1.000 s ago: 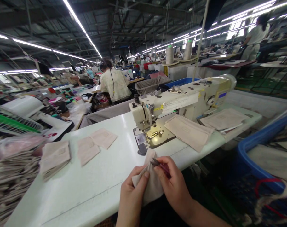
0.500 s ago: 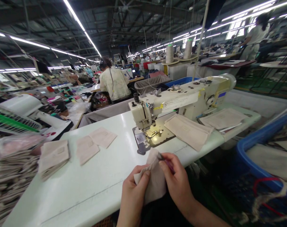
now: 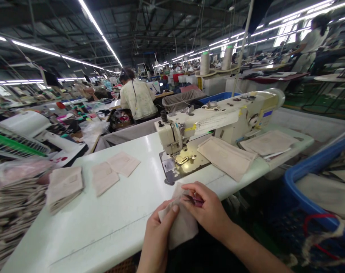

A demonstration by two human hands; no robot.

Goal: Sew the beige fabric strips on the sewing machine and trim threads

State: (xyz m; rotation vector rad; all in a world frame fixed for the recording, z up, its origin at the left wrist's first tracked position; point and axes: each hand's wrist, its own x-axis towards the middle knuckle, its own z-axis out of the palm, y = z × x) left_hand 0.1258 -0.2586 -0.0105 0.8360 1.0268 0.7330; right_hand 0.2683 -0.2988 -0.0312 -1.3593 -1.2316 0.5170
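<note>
At the near edge of the white table (image 3: pixel 110 223), my left hand (image 3: pixel 158 239) pinches a small beige fabric piece (image 3: pixel 181 223) from the left. My right hand (image 3: pixel 209 212) is closed on small thread snips (image 3: pixel 196 200) with a reddish handle, the tips resting on the upper edge of the fabric. Just beyond both hands stands the cream sewing machine (image 3: pixel 217 121) with its needle plate (image 3: pixel 183 163).
Beige fabric pieces lie left of the machine (image 3: pixel 112 170), a stack (image 3: pixel 64 185) further left, and larger pieces (image 3: pixel 226 157) under the machine arm. A blue bin (image 3: pixel 311 178) stands at right. A person (image 3: pixel 136 96) sits with their back turned at the table ahead.
My right hand has shifted left and lower over the fabric, bringing the snips down onto its top edge. The left hand keeps its pinch on the piece.
</note>
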